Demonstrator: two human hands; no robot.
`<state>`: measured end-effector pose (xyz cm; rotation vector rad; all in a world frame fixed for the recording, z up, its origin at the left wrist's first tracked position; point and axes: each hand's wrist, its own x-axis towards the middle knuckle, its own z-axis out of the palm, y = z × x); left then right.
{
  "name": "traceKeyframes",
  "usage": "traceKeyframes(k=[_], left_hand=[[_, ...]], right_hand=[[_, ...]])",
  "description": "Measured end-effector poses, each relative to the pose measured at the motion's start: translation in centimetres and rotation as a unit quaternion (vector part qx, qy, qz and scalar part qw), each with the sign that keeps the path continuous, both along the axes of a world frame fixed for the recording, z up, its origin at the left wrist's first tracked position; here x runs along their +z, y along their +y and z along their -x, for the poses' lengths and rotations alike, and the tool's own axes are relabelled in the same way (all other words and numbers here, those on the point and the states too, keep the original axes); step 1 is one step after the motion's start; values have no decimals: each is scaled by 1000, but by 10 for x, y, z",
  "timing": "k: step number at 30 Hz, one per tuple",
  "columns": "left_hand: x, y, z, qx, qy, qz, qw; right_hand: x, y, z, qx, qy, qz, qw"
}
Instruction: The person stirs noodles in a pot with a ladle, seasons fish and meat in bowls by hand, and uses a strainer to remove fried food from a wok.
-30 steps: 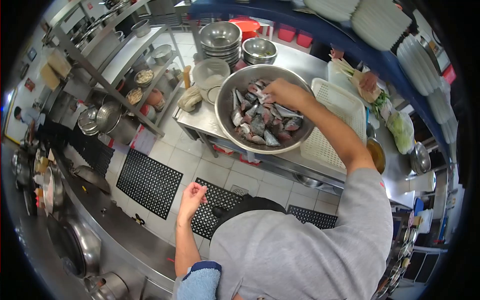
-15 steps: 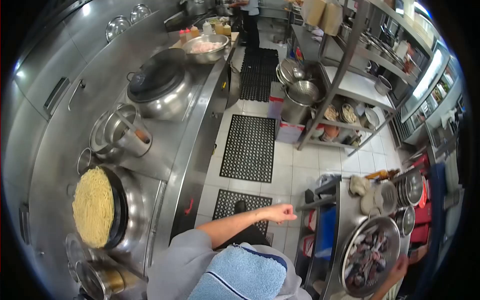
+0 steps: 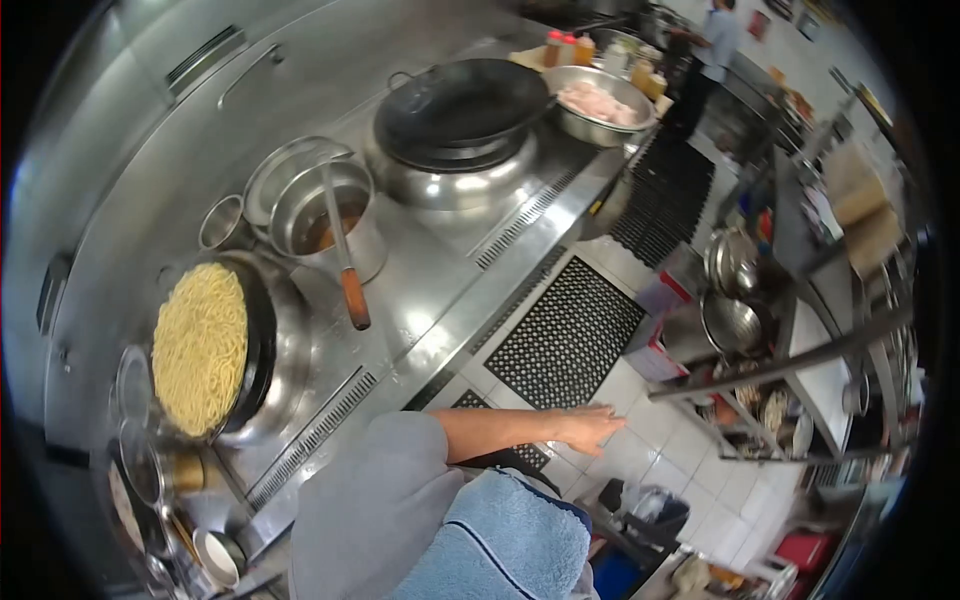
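My left hand (image 3: 590, 430) is stretched out over the tiled floor, beside the perforated black mat (image 3: 568, 335). Its fingers are extended and it carries nothing. My right hand is out of the picture. A blue towel (image 3: 495, 545) hangs over my chest. To my left, a large round heap of yellow noodles (image 3: 200, 350) fills a black wok (image 3: 262, 345) on the stove. Just beyond it stands a steel pot (image 3: 365, 240) of brown liquid, with a wooden-handled tool (image 3: 353, 298) lying across its rim.
Farther along the steel counter are an empty black wok (image 3: 455, 105), a bowl of pale raw meat (image 3: 600, 105) and sauce bottles (image 3: 568, 50). Another person (image 3: 715, 50) stands at the back. A metal rack (image 3: 800, 365) with pots is on the right. Small pots (image 3: 218, 555) sit lower left.
My view has swung left toward the stove, and the bowl of dark pieces at lower right has left the view. My left hand has gone from curled fingers to extended ones.
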<state>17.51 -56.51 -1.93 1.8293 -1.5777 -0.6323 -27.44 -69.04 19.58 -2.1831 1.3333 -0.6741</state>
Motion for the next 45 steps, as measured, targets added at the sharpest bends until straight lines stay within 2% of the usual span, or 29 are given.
traceKeyframes(k=[1, 2, 3, 4, 5, 6, 7, 9, 10, 11, 12, 14, 17, 18, 19, 20, 22, 23, 25, 26, 28, 31, 33, 34, 35, 37, 40, 42, 45], left_hand=[[31, 3, -22, 48, -92, -17, 994], [56, 11, -46, 121, -117, 33, 985], [83, 20, -67, 189, -148, 79, 968], [112, 36, -92, 255, -123, 50, 958], [140, 65, -110, 354, -139, 94, 920], [149, 90, -124, 473, -194, 114, 852], [183, 118, -131, 549, -271, 50, 789], [174, 192, -158, 636, -412, -78, 648], [187, 203, -160, 697, -335, -168, 612], [160, 240, -165, 704, -345, -220, 581], [165, 245, -163, 729, -218, -333, 557], [143, 261, -174, 761, -202, -330, 521], [117, 311, -187, 746, -164, -137, 631], [152, 277, -184, 799, 3, -68, 597], [158, 272, -188, 804, 54, -6, 592], [166, 266, -190, 808, 105, 59, 577], [179, 246, -201, 808, 174, 169, 536], [190, 230, -213, 800, 195, 244, 512], [194, 226, -246, 794, 190, 313, 486], [203, 220, -266, 815, 177, 319, 450], [194, 242, -307, 803, 188, 320, 466], [186, 245, -360, 774, 234, 426, 406], [175, 247, -392, 768, 255, 449, 379], [169, 247, -407, 781, 247, 445, 363], [159, 252, -413, 786, 207, 386, 435], [124, 284, -445, 742, 288, 426, 431], [148, 269, -456, 774, 339, 420, 329], [157, 257, -458, 768, 329, 464, 293], [162, 271, -462, 636, 420, 605, 231]], right_hand=[[-6, -6, -48, -6, 105, -9, 994], [-13, -11, -97, -3, 212, -16, 977], [-38, -33, -124, 62, 177, -44, 981], [-69, -54, -153, 118, 143, -70, 980], [-100, -74, -177, 167, 112, -97, 975], [-129, -94, -198, 210, 79, -124, 967], [-141, -102, -228, 229, 122, -70, 963], [-141, -128, -291, 265, 117, -108, 951], [-142, -143, -321, 286, 84, -108, 948], [-149, -161, -352, 321, 56, -104, 940], [-152, -175, -386, 330, 27, -133, 934], [-163, -199, -457, 397, 12, -87, 913], [-157, -201, -557, 503, -4, -77, 861], [-154, -191, -586, 536, -30, -97, 838], [-155, -179, -611, 584, -73, -90, 803], [-149, -164, -634, 617, -77, -141, 771], [-155, -132, -676, 666, -54, -256, 698], [-162, -112, -699, 696, -43, -263, 667], [-174, -76, -735, 743, -17, -274, 610], [-172, -54, -750, 757, 5, -278, 591], [-165, -26, -772, 770, 43, -283, 571], [-162, -1, -801, 810, 32, -285, 511], [-178, 12, -827, 804, 19, -337, 491], [-169, 20, -836, 809, 47, -305, 499], [-159, 28, -847, 807, 74, -276, 517], [-168, 48, -874, 829, 85, -301, 465], [-166, 87, -897, 827, 104, -338, 438], [-171, 109, -913, 816, 143, -387, 404], [-186, 134, -937, 802, 165, -448, 359]])
